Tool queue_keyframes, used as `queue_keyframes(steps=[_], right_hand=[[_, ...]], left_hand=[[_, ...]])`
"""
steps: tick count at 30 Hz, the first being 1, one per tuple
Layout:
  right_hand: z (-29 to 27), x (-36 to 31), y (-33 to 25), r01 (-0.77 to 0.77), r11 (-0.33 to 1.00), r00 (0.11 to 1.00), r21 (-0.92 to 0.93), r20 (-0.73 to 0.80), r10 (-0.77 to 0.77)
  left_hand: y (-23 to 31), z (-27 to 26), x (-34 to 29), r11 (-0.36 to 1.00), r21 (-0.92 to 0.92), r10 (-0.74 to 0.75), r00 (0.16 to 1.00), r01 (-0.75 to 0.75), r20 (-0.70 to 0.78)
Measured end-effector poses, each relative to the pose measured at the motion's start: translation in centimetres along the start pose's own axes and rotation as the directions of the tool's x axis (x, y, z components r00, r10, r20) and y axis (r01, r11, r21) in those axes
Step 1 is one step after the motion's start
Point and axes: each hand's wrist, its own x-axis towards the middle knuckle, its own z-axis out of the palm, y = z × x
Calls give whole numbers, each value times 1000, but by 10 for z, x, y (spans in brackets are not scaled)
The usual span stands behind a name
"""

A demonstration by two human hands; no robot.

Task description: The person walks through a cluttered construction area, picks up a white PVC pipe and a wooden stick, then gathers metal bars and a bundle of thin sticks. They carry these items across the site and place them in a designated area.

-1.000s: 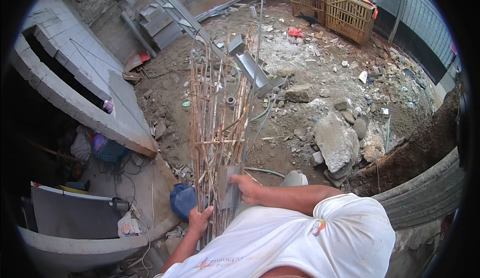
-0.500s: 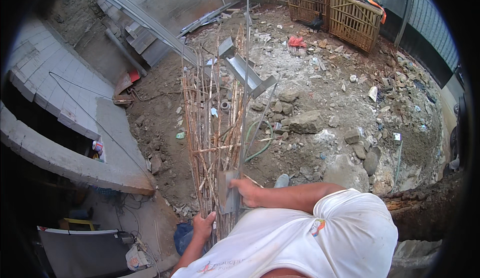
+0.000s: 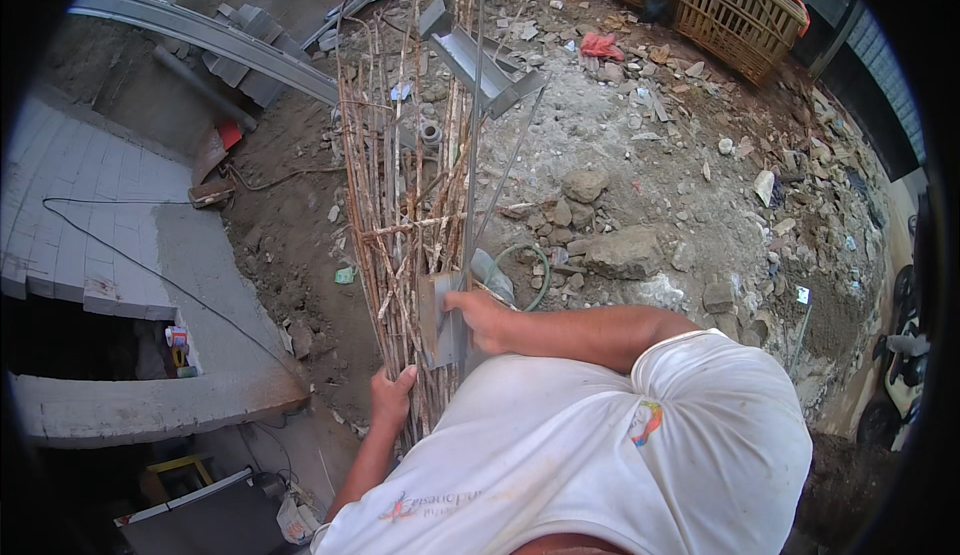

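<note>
A long bundle of rusty steel rods (image 3: pixel 360 195) runs away from my body, tied across with a thinner rod. My left hand (image 3: pixel 391 397) is closed on the left side of the bundle, its fingers partly hidden by the rods. My right hand (image 3: pixel 477 319) grips the edge of a flat grey metal plate (image 3: pixel 440 333) lying against the bundle's near right side. Farther up, a bent grey metal channel (image 3: pixel 478 67) rests against the rods. One thin straight rod (image 3: pixel 473 170) runs along the bundle's right side.
Rubble with a large stone (image 3: pixel 622 253) and a green hose loop (image 3: pixel 540 280) lies to the right. Slatted crates (image 3: pixel 740 15) stand at the far right. On the left are a block wall (image 3: pixel 90 185), a concrete ledge (image 3: pixel 150 410) and a cable. A grey shoe (image 3: pixel 492 275) shows beside the plate.
My view has shifted forward and turned, bringing the left ledge and the rubble closer. The shoe has stepped ahead beside the plate. Both hands keep their hold.
</note>
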Motion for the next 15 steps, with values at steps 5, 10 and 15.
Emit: queue_keyframes(steps=[5, 10, 15], right_hand=[[19, 102, -134, -10, 999, 1000, 33, -19, 11], [47, 165, -228, 7, 1000, 998, 15, -64, -6], [56, 213, -322, -33, 999, 997, 33, -65, 35]], left_hand=[[45, -5, 159, 1000, 17, 26, 1000, -26, 15], [129, -25, 265, 994, 107, -9, 999, 5, 37], [168, -20, 354, 998, 53, -36, 998, 34, 48]])
